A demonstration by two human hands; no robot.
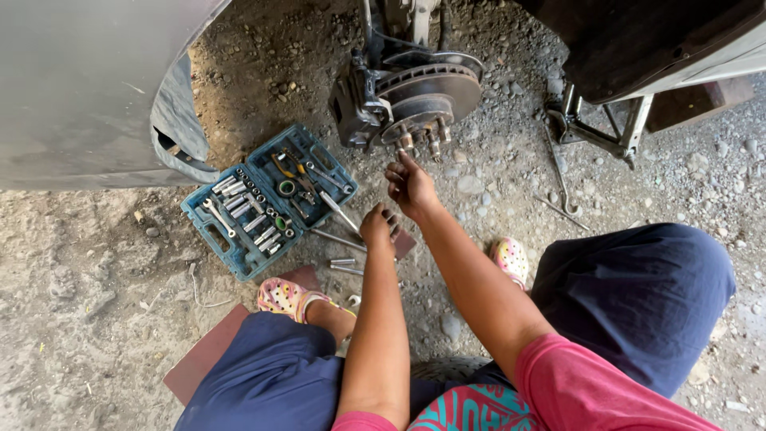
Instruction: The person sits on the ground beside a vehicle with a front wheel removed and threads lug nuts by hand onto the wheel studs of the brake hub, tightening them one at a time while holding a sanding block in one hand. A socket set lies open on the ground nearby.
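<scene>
The head view looks down on a person squatting on gravelly dirt beside a raised car. The right hand (pixel 411 185) reaches forward to the wheel hub (pixel 419 120), its fingers half curled and one fingertip close under the studs (pixel 435 144); it grips nothing that shows. The hub sits in front of the brake disc (pixel 439 80), with the caliper (pixel 355 108) on its left. The left hand (pixel 379 225) hangs lower, curled loosely into a near fist just beside a long metal handle (pixel 339 211); whether it has hold of anything cannot be told. To its left lies an open blue socket case (pixel 267 199) with sockets and wrenches in its trays. More metal bars (pixel 339 239) lie on the ground near the left hand. A jack (pixel 598 132) stands under the car at the right, a bent rod (pixel 558 179) beside it. The person's feet wear patterned clogs (pixel 281 295).
</scene>
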